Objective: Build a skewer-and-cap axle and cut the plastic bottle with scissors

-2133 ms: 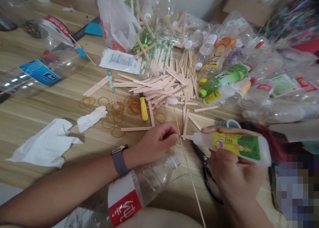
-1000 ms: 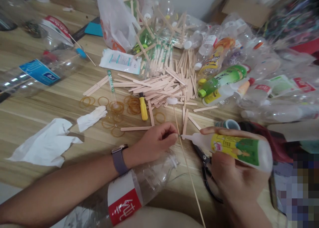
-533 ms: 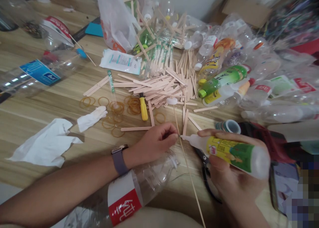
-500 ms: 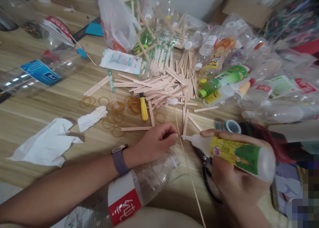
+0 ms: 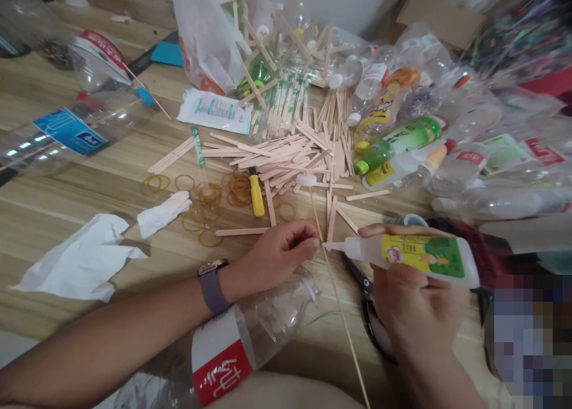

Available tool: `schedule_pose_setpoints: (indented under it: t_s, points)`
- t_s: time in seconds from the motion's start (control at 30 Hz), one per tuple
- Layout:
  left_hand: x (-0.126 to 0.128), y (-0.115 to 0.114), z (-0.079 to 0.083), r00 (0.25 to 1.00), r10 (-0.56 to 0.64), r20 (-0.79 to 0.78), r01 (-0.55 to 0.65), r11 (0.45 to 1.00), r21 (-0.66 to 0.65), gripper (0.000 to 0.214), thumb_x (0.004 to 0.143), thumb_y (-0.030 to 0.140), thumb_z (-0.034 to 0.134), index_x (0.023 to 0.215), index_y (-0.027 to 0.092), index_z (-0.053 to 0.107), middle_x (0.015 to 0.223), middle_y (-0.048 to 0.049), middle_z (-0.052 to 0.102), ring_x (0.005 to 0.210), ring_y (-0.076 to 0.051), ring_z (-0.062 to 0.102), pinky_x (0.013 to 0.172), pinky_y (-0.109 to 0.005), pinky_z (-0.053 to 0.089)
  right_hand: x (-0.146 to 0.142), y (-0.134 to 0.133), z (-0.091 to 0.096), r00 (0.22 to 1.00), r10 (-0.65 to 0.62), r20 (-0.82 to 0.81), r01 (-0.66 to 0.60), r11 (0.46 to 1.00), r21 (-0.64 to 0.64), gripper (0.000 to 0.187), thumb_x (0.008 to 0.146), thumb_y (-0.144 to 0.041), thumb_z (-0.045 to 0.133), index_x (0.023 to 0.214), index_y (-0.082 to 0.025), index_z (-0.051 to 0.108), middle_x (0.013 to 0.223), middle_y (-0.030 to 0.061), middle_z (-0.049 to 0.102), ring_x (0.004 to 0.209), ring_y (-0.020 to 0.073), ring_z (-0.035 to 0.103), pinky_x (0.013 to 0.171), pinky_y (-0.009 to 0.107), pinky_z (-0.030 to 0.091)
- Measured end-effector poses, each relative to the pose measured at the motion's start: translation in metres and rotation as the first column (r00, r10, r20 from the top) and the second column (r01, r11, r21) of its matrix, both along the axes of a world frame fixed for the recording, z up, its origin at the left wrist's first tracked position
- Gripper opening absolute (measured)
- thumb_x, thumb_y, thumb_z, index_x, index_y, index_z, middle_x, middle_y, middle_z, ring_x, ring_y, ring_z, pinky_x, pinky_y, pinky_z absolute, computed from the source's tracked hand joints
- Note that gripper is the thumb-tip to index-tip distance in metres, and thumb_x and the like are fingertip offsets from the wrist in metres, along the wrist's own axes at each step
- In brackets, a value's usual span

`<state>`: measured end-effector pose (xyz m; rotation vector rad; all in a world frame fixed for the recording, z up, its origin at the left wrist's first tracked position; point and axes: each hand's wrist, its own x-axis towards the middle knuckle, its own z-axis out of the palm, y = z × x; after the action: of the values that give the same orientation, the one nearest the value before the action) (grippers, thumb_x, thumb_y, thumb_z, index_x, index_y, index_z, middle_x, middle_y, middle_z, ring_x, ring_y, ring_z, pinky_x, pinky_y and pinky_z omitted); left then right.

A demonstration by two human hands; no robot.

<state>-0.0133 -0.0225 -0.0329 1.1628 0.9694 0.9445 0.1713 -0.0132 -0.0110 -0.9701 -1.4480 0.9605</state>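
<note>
Thin wooden stick (image 5: 342,313), just one, slants down the centre of the head view, with one white cap (image 5: 306,180) at its upper end; its lower end leaves the bottom edge. The left hand (image 5: 286,251) has thumb and forefinger drawn together at the stick; what they grip, if anything, I cannot tell. The right hand (image 5: 415,304) has its fingers wrapped around one squeeze bottle (image 5: 424,257), nozzle at the stick; its yellow-and-green label carries print too small to read. Under the left forearm lies one large clear bottle (image 5: 272,331), its red-and-white label bearing stylised white characters I cannot make out. Near the right hand is one pair of black-handled scissors (image 5: 366,285). Beyond, on the wooden table (image 5: 161,260), are one yellow-handled screwdriver (image 5: 256,194), two crumpled white tissues (image 5: 84,260), one white packet (image 5: 214,110) with illegible teal print, and rubber bands (image 5: 240,188) and flat craft sticks (image 5: 286,161) too jumbled to count. One blue-labelled bottle (image 5: 120,108) lies far left; at right, one green bottle (image 5: 400,143) lies among many clear ones, its lettering unreadable.
</note>
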Motion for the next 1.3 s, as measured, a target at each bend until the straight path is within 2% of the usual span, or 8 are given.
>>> schedule_pose_setpoints:
  t_s: [0.1, 0.27, 0.43, 0.57, 0.73, 0.9, 1.13, 1.3]
  points:
    - [0.0, 0.0, -0.002, 1.0, -0.007, 0.012, 0.007, 1.0, 0.016, 0.02, 0.093, 0.034, 0.05, 0.08, 0.019, 0.051, 0.071, 0.0047, 0.043, 0.066, -0.011, 0.039, 0.061, -0.025, 0.032, -0.002, 0.001, 0.001, 0.992, 0.004, -0.123, -0.007, 1.0, -0.022, 0.021, 0.086, -0.027, 0.072, 0.106, -0.025, 0.063, 0.102, 0.0042, 0.068, 0.094, 0.0185, 0.063, 0.075, 0.029, 0.051]
    - [-0.001, 0.0, -0.004, 1.0, -0.009, 0.013, 0.008, 1.0, 0.03, 0.02, 0.094, 0.034, 0.05, 0.081, 0.018, 0.052, 0.072, 0.0041, 0.045, 0.067, -0.011, 0.04, 0.062, -0.025, 0.033, 0.0, 0.003, 0.0, 0.995, -0.036, -0.09, 0.029, 0.997, -0.074, 0.013, 0.085, -0.029, 0.073, 0.089, -0.025, 0.062, 0.089, 0.0044, 0.068, 0.095, 0.024, 0.064, 0.074, 0.034, 0.05]
    - [-0.001, 0.001, -0.001, 1.0, -0.006, -0.01, 0.006, 1.0, 0.031, 0.019, 0.093, 0.032, 0.05, 0.08, 0.019, 0.052, 0.071, 0.0043, 0.044, 0.067, -0.011, 0.04, 0.062, -0.025, 0.033, -0.003, 0.006, 0.0, 0.987, -0.046, -0.151, 0.039, 0.998, -0.052, 0.012, 0.086, -0.027, 0.071, 0.087, -0.023, 0.059, 0.076, 0.0025, 0.066, 0.077, 0.0214, 0.066, 0.058, 0.028, 0.048]
    - [0.0, 0.0, 0.0, 1.0, 0.004, -0.027, -0.004, 1.0, 0.029, 0.02, 0.093, 0.034, 0.05, 0.08, 0.019, 0.052, 0.071, 0.0042, 0.044, 0.067, -0.012, 0.041, 0.062, -0.025, 0.034, -0.007, 0.009, 0.004, 0.978, -0.026, -0.206, 0.004, 0.994, -0.106, 0.016, 0.082, -0.028, 0.075, 0.086, -0.025, 0.059, 0.073, 0.0011, 0.065, 0.07, 0.0198, 0.065, 0.052, 0.026, 0.047]
    - [0.0, 0.0, 0.002, 0.999, 0.012, -0.037, -0.011, 1.0, 0.022, 0.019, 0.091, 0.033, 0.051, 0.08, 0.019, 0.053, 0.07, 0.004, 0.045, 0.066, -0.012, 0.041, 0.061, -0.025, 0.034, -0.013, 0.012, 0.01, 0.973, -0.04, -0.228, 0.011, 0.992, -0.126, 0.026, 0.076, -0.036, 0.081, 0.084, -0.025, 0.06, 0.073, 0.0003, 0.063, 0.064, 0.0159, 0.058, 0.043, 0.02, 0.038]
    - [-0.001, 0.0, 0.002, 0.999, 0.015, -0.03, -0.015, 1.0, 0.016, 0.017, 0.091, 0.032, 0.052, 0.081, 0.018, 0.053, 0.071, 0.0039, 0.047, 0.068, -0.012, 0.042, 0.062, -0.024, 0.035, -0.012, 0.015, 0.006, 0.97, -0.031, -0.241, -0.003, 0.991, -0.137, 0.032, 0.081, -0.05, 0.075, 0.076, -0.021, 0.062, 0.071, 0.0015, 0.061, 0.057, 0.0116, 0.048, 0.045, 0.02, 0.038]
    - [-0.001, -0.001, 0.001, 0.999, 0.02, -0.05, -0.019, 0.999, 0.027, 0.017, 0.091, 0.033, 0.053, 0.082, 0.019, 0.055, 0.073, 0.0035, 0.048, 0.069, -0.012, 0.044, 0.064, -0.025, 0.036, -0.009, 0.018, -0.003, 0.966, 0.032, -0.256, -0.065, 0.991, -0.12, 0.036, 0.084, -0.047, 0.073, 0.065, -0.02, 0.059, 0.067, 0.0015, 0.059, 0.055, 0.0114, 0.044, 0.045, 0.021, 0.036]
    - [-0.001, 0.0, 0.002, 0.998, 0.018, -0.061, -0.016, 0.999, 0.03, 0.016, 0.091, 0.032, 0.052, 0.082, 0.019, 0.054, 0.072, 0.004, 0.047, 0.067, -0.012, 0.042, 0.063, -0.025, 0.035, -0.009, 0.016, -0.001, 0.952, -0.015, -0.305, -0.05, 0.978, -0.204, 0.027, 0.087, -0.047, 0.071, 0.083, -0.021, 0.065, 0.077, 0.0007, 0.065, 0.053, 0.0089, 0.044, 0.052, 0.021, 0.042]
